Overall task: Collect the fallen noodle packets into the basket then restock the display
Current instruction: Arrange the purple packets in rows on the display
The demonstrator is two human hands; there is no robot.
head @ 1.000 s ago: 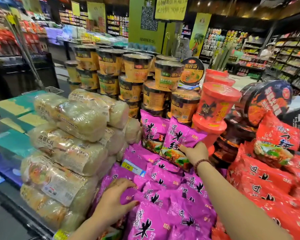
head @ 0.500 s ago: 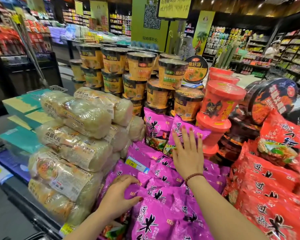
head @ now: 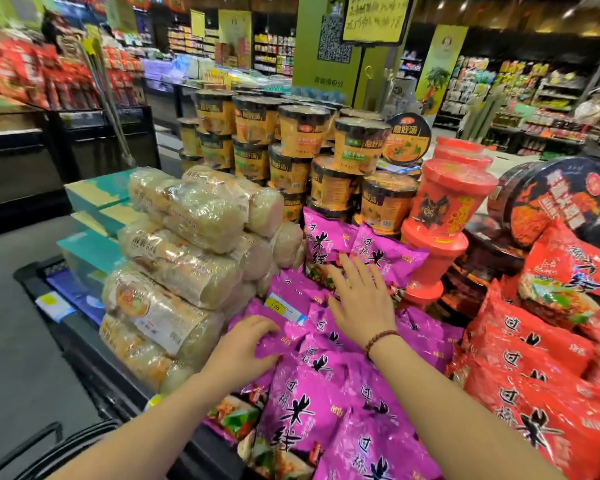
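Purple noodle packets point(head: 326, 393) lie heaped on the display in front of me. Two more purple packets point(head: 392, 254) stand upright at the back of the heap, leaning on the cups. My right hand point(head: 361, 299) hovers flat with fingers spread just in front of these upright packets, its fingertips at their lower edge, holding nothing. My left hand point(head: 246, 348) grips the left edge of a purple packet at the heap's left side, fingers curled over it and thumb beneath. A yellow price tag point(head: 284, 308) lies between the hands. Black bars point(head: 49, 448) at the bottom left may be a basket handle.
Clear-wrapped vermicelli bundles point(head: 181, 258) are stacked on the left, with teal boxes point(head: 90, 251) behind them. Yellow noodle cups point(head: 291, 133) and red cups point(head: 444, 202) tower at the back. Red noodle packets point(head: 534, 375) fill the right. An aisle floor point(head: 14, 341) runs along the left.
My right hand has let go of the upright purple packet, opened flat and drawn back slightly. My left hand has stayed on the packet at the heap's left side.
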